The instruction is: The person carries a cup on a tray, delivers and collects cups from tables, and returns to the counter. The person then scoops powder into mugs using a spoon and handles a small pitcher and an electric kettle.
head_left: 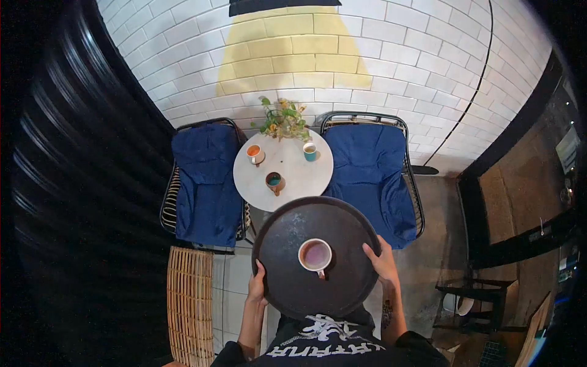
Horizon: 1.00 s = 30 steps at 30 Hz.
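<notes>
A round dark serving tray [287, 275] is held level in front of my body, its far edge overlapping the near side of the table in view. My left hand [257, 284] grips its left rim, thumb on top. On the right rim, my right hand [383, 262] does the same; the fingers below are hidden. One white mug [315, 255] with a pinkish inside stands near the tray's middle, handle toward me. Beyond it, the round white table [299, 177] holds a white mug with an orange inside [255, 154], a brown mug [274, 181] and a teal cup [310, 151].
A leafy plant [283, 119] stands at the table's back against the white brick wall [403, 64]. Chairs with blue cushions flank the table, one left [208, 183] and one right [370, 177]. A woven bench [191, 306] lies left, beside a dark corrugated wall [92, 183].
</notes>
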Available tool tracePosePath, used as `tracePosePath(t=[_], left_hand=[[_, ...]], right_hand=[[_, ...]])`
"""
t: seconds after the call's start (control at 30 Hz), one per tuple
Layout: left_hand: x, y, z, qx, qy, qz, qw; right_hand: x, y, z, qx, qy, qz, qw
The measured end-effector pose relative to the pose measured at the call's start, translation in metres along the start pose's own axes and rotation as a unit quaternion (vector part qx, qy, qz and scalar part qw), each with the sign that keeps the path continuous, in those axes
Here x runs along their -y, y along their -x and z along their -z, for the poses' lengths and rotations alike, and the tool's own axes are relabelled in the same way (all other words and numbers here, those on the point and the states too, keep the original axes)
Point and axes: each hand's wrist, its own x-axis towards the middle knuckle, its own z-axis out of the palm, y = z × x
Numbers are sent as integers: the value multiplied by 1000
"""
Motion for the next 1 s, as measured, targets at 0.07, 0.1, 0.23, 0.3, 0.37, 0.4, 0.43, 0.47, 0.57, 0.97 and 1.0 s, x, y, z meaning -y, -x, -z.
tracePosePath(t=[0.07, 0.1, 0.23, 0.3, 0.37, 0.4, 0.43, 0.47, 0.57, 0.97, 1.0], left_hand=[[-16, -16, 2, -36, -15, 21, 999], [-20, -24, 3, -42, 10, 19, 999], [-29, -54, -8, -95, 35, 29, 994], [-30, -72, -13, -99, 36, -4, 994], [-27, -86, -18, -107, 58, -14, 992], [-27, -93, -22, -105, 75, -25, 991], [-29, -95, -29, -117, 80, -32, 989], [-31, -101, -40, -132, 89, -38, 987], [-28, -113, -59, -166, 119, -38, 978], [-36, -144, -108, -283, 178, -37, 942], [-35, -147, -102, -288, 185, -34, 939]], right_hand=[[17, -21, -14, 7, -43, -21, 999], [20, -30, -18, 7, -42, -23, 999], [24, -79, -30, 25, -90, -34, 995], [15, -109, -32, 39, -86, -45, 995], [4, -142, -35, 54, -103, -42, 992], [4, -157, -37, 68, -104, -43, 991], [6, -170, -38, 76, -103, -42, 991], [9, -187, -38, 83, -101, -39, 991], [19, -229, -37, 120, -139, -71, 980], [-49, -394, -44, 238, 9, -130, 962], [-66, -408, -52, 239, 28, -112, 964]])
